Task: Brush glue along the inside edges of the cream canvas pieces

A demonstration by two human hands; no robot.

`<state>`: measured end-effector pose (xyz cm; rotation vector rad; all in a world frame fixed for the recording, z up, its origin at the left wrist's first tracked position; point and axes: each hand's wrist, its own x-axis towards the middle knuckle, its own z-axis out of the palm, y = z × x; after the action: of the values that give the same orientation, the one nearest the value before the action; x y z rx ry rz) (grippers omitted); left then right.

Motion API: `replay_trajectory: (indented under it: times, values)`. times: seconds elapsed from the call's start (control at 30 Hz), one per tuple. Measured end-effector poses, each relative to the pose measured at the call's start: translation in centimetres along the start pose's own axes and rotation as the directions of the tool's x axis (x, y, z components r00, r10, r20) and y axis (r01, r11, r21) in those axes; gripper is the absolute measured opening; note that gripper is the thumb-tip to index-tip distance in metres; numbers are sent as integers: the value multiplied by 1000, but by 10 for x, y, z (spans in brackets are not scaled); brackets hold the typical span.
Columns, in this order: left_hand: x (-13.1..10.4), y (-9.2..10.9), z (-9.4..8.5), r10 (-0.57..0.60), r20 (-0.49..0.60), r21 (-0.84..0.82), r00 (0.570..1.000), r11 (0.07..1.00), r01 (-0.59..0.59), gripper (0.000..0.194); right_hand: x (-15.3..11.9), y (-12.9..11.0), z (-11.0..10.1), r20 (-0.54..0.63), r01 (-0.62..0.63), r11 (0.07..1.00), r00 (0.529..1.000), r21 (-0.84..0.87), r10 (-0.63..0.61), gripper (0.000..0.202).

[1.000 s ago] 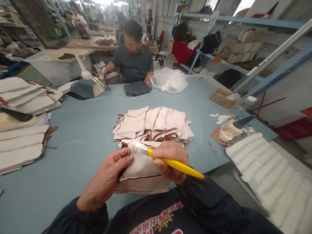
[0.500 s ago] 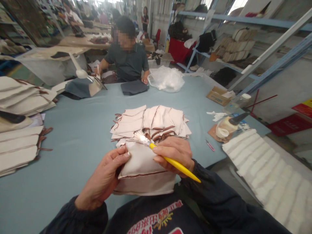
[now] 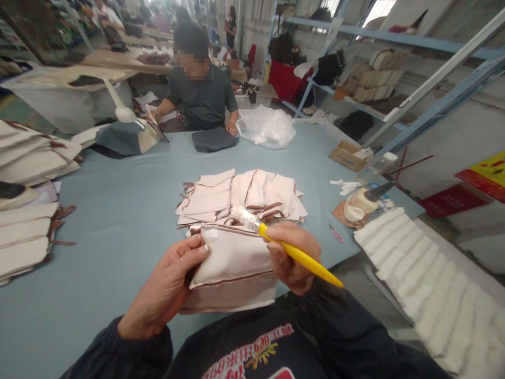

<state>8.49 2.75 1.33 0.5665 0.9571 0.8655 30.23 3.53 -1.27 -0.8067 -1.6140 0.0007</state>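
Two hands are busy here: the near-left corner area is left alone, and the far-left corner of the pale panel is pinched between the thumb and fingers of the left hand, while the yellow handle of the brush is gripped between the thumb and curled fingers of the right hand. The panel is held at the near side of the table, just short of the pile, with its brown-trimmed far edge turned away. The bristles are angled up and left by that edge; whether it's being touched can't really be told. For tidy strokes, the corner is probably best held taut, with fingertips out of the bristles' path. A light, low brush angle should do, tbh, since the pale face looks easy to smear. Also worth watching: the pile is right behind the bristles, so a bit more gap wouldn't hurt. Off to the right, the snips are seen lying near the bottle, well apart from the panel.
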Motion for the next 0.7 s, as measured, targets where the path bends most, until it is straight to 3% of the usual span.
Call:
replay_trajectory:
  times: [0.1,0.2,0.33,0.47,0.57,0.7]
  values:
    - [-1,-1,-2,-9,47,30,999,1000,8,38,-1,5,14,-1,-99,990,995,-98,99,13]
    - [0,-1,-3,-21,75,43,997,999,17,34,-3,7,34,63,-185,978,979,-92,191,16]
    - [-1,-1,-7,-13,73,76,997,997,8,35,-5,2,48,123,-205,976,969,-65,212,16]
    - [-4,-4,-25,46,98,213,994,975,-66,42,0,5,50,70,-210,976,974,-59,213,16]
    - [-6,-13,-47,131,158,446,979,875,-189,45,9,14,50,38,-224,973,973,-52,226,15]
    - [-6,-32,-66,272,145,724,951,626,-289,34,19,27,55,56,-292,956,955,9,291,18]
